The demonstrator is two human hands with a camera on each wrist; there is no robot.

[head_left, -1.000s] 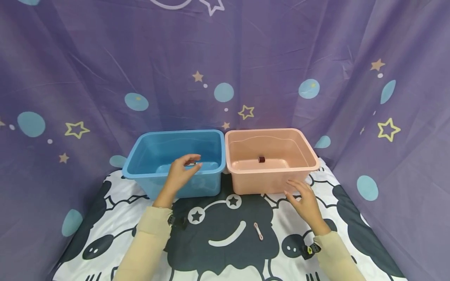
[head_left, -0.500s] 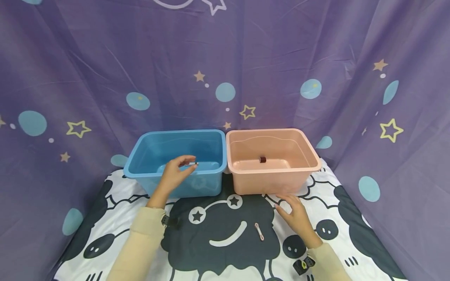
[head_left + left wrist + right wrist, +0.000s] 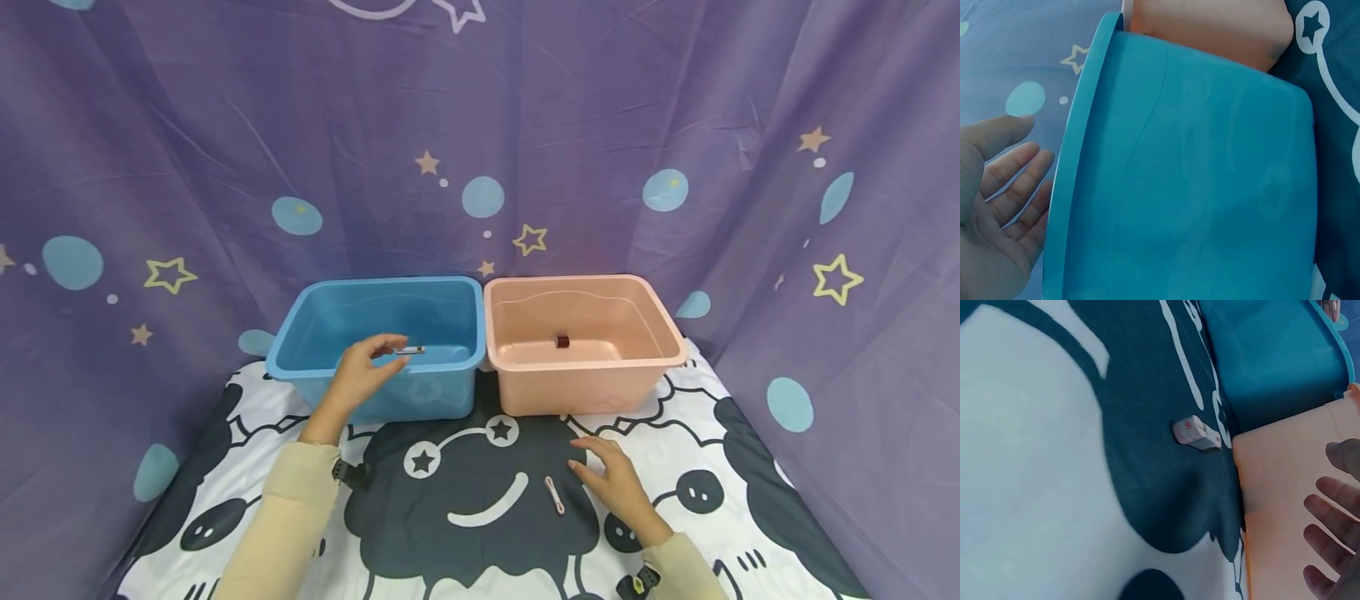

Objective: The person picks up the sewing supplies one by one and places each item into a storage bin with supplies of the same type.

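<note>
My left hand [image 3: 365, 367] is over the front rim of the blue bin [image 3: 375, 288], thumb and fingers apart, and the left wrist view shows nothing held. A small whitish, elongated thing with darker ends [image 3: 411, 350] lies inside this bin, just beyond the fingertips in the head view. My right hand [image 3: 611, 479] hovers over the cloth with its fingers spread and holds nothing. Left of it, on the dark cloud print, lies a small pale pink-and-white, narrow thing [image 3: 554, 495], also seen in the right wrist view [image 3: 1197, 433]; its exact kind is unclear.
A peach bin [image 3: 585, 286] stands against the blue one on the right, with a small dark red cylinder [image 3: 562, 342] on its floor. Both stand on a printed black-and-white cloth [image 3: 420, 542]. A purple curtain [image 3: 360, 100] hangs close behind.
My left hand has drawn back to the left, uncovering the whitish thing in the blue bin. My right hand has moved from the peach bin's front down and left toward the pink-and-white thing.
</note>
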